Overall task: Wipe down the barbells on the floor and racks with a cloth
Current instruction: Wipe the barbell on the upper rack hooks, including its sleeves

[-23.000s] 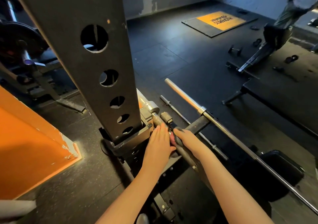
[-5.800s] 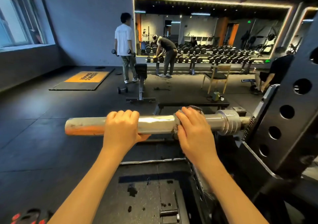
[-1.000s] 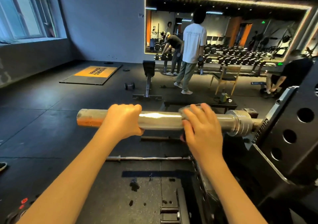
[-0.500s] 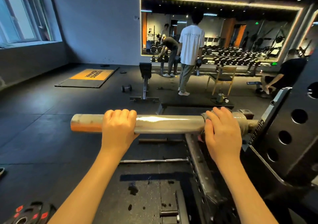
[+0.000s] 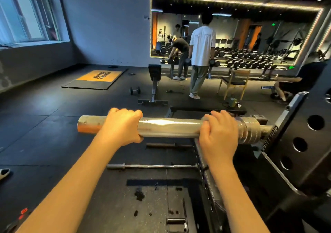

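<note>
A steel barbell sleeve (image 5: 170, 128) sticks out leftward from the black rack upright (image 5: 304, 143) at chest height. My left hand (image 5: 123, 125) grips the sleeve near its free end. My right hand (image 5: 217, 132) is curled over the sleeve just left of the collar (image 5: 249, 130), holding the cloth against the metal. The cloth is almost wholly hidden under my fingers; only a grey edge (image 5: 202, 121) shows. On the floor below lie a thin curl bar (image 5: 152, 166) and a darker bar (image 5: 166, 145).
Ahead stand an incline bench (image 5: 154, 82), a flat bench (image 5: 206, 108), a wooden chair (image 5: 234, 82) and a loose dumbbell (image 5: 134, 90). A person in a white shirt (image 5: 202, 50) stands by the mirror; another sits at the right (image 5: 293, 84). Weight plates (image 5: 18, 220) lie bottom left.
My right hand slid right along the sleeve to the collar, then came back a little to the left. My left hand kept its grip near the free end.
</note>
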A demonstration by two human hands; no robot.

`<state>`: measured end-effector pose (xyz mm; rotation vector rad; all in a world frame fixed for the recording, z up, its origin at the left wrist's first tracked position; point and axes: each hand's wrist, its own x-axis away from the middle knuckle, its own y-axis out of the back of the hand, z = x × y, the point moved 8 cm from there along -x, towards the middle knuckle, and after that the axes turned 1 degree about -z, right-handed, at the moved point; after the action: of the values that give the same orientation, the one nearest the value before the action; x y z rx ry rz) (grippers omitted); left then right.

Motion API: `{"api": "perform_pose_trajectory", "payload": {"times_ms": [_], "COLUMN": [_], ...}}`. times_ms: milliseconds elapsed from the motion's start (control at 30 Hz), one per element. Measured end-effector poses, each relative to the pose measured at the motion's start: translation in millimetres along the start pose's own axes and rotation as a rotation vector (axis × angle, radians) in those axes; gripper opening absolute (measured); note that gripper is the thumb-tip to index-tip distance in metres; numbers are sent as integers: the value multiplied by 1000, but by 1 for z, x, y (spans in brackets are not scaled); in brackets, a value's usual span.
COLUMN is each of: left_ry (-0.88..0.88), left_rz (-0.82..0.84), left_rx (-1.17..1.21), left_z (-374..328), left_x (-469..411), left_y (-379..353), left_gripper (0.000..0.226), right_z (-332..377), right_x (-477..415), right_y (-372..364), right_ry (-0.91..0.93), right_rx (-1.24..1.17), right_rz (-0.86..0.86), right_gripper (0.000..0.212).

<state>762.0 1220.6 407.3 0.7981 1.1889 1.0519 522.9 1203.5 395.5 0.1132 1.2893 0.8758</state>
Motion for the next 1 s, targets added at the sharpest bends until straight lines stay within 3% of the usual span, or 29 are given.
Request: {"api": "perform_pose_trajectory", "payload": {"times_ms": [67,167,300,367,467,567,700,767,900,1000], "left_ry": [-3,-37,4,48,79,70,54,26,-31,-29], "left_rz": [-101,-281,-459,-501,-518,-417,110,261,209,83], "left_rx": [-9,27,-5,-29,-54,-26,41,156,87,45], "left_z": [-2,-2,-4,-4,-4,-8,-6,-11,-19,-17], "left_x": [3,11,19,22,24,22,2,-11,-16,-11], "left_y": [3,0,-4,-5,-6,4,0,-2,-3,1], "left_gripper": [44,46,43,43,43,49,61,69,48,47], "right_z": [33,27,-28,-19,18,5,-25,-8,-10,-36], "right_x": [3,-7,-16,-10,-4,-15,-17,-3,0,-12], "right_y": [-6,-1,14,6,-6,2,12,5,7,10], "right_ry": [108,233,109,6,144,224,-48,-19,200,60], "right_rx": [-69,-117,0,27,-82,-136,-72,-78,-96,12], "right_rz": [28,102,-11,-47,24,137,-22,-34,88,0], "right_gripper": [40,32,34,36,35,35,29,26,39,42]}}
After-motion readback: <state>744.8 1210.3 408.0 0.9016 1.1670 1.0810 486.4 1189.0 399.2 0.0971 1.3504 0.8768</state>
